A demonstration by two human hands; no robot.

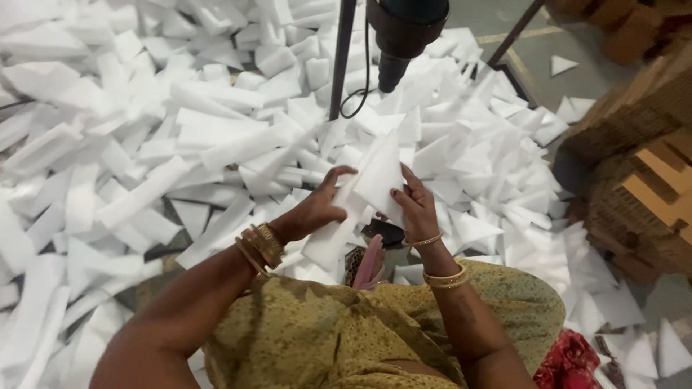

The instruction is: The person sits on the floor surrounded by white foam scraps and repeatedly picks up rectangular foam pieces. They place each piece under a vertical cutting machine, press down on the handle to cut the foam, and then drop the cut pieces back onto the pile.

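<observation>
Left hand (317,209) and right hand (414,205) grip white foam piece (375,176).

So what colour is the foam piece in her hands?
White, plain. The foam piece sits between the left hand and right hand; head view shows it.

Loose white foam pieces (216,137) cover the floor (533,54) ahead and to the left. A black tool (404,32) and dark pole (342,57) hang just above the hands; stacked cardboard (641,180) blocks the right.
</observation>
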